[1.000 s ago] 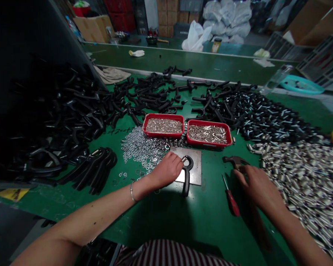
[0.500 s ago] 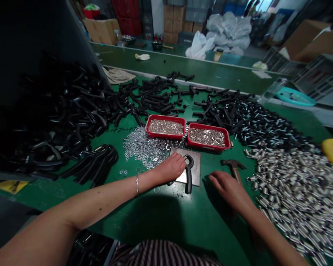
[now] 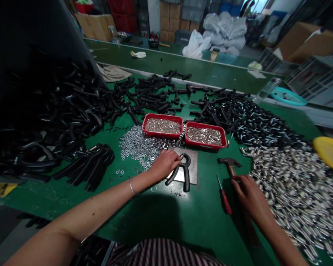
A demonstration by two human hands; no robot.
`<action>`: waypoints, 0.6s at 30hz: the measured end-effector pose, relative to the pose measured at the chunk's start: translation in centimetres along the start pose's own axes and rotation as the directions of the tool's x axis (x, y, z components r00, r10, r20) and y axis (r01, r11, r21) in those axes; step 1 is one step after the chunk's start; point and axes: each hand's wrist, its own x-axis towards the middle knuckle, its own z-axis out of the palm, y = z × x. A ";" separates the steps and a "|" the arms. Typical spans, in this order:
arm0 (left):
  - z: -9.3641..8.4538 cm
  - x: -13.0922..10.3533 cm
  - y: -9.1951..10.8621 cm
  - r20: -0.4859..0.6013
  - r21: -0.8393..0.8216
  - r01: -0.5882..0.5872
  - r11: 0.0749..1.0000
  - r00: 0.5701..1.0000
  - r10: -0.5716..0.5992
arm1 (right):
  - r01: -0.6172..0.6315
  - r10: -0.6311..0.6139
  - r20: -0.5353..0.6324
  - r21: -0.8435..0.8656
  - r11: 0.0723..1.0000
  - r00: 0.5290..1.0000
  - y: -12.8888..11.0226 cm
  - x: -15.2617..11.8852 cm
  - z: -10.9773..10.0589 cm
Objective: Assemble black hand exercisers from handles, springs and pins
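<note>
1. The left hand point(image 3: 164, 163) is above the plate's left half, fingers pinched together, grasping the black clamp point(image 3: 186, 177) at the left side of its ring; a shiny piece shows by the fingertips.
2. The clamp lies on the metal plate point(image 3: 193, 166), mid-surface, ring toward the far edge, legs spread; the right leg overhangs the plate's near edge.
3. The right hand point(image 3: 252, 197) rests over the handle of the hammer point(image 3: 229, 162), fingers bent; I cannot tell whether it grips.
4. The screwdriver point(image 3: 225, 202) lies between plate and hammer, its red handle toward the surface's near edge.
5. Two red trays point(image 3: 202, 145) of small metal parts stand beyond the plate's far edge, with loose washers point(image 3: 138, 146) near its far left corner.
6. Black handles point(image 3: 80, 99) heap along the surface's left side.
7. Metal cylinders point(image 3: 294, 184) cover its right side, bolts point(image 3: 266, 122) lying beyond them.
</note>
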 end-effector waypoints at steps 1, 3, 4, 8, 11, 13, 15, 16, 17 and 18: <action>-0.1 -0.2 0.1 -0.034 -0.044 0.028 0.999 0.999 -0.030 | 0.020 -0.021 0.007 0.058 0.998 1.000 -0.9 0.1 0.3; -0.3 -0.9 0.2 -0.084 -0.105 0.058 0.993 0.994 -0.067 | 0.060 -0.071 0.059 0.179 0.982 0.996 -3.2 0.6 1.2; -0.2 -1.5 0.4 -0.089 -0.109 0.061 0.992 0.994 -0.071 | 0.082 -0.105 0.090 0.230 0.970 0.990 -4.5 1.1 1.7; 0.4 -4.1 1.0 -0.038 -0.008 0.055 0.998 0.998 -0.055 | 0.213 -0.258 0.097 0.336 0.918 0.961 -9.5 4.1 3.8; 1.1 -5.1 1.3 -0.053 0.050 0.055 0.997 0.997 -0.052 | 0.295 -0.333 0.086 0.296 0.909 0.939 -12.3 6.6 5.0; 1.3 -5.1 1.3 -0.075 0.067 0.044 0.997 0.996 -0.039 | 0.327 -0.361 0.124 0.235 0.915 0.924 -13.5 7.9 5.5; 1.4 -5.0 1.4 -0.097 0.081 0.034 0.996 0.995 -0.026 | 0.354 -0.381 0.173 0.169 0.920 0.908 -14.2 8.9 5.6; 1.4 -4.9 1.4 -0.103 0.089 0.033 0.996 0.994 -0.024 | 0.364 -0.386 0.203 0.139 0.921 0.900 -14.4 9.3 5.6; 1.3 -4.8 1.5 -0.106 0.096 0.035 0.995 0.994 -0.025 | 0.372 -0.387 0.236 0.109 0.922 0.891 -14.5 9.8 5.5; 1.3 -4.7 1.5 -0.107 0.102 0.040 0.994 0.994 -0.029 | 0.377 -0.384 0.273 0.082 0.923 0.882 -14.6 10.3 5.4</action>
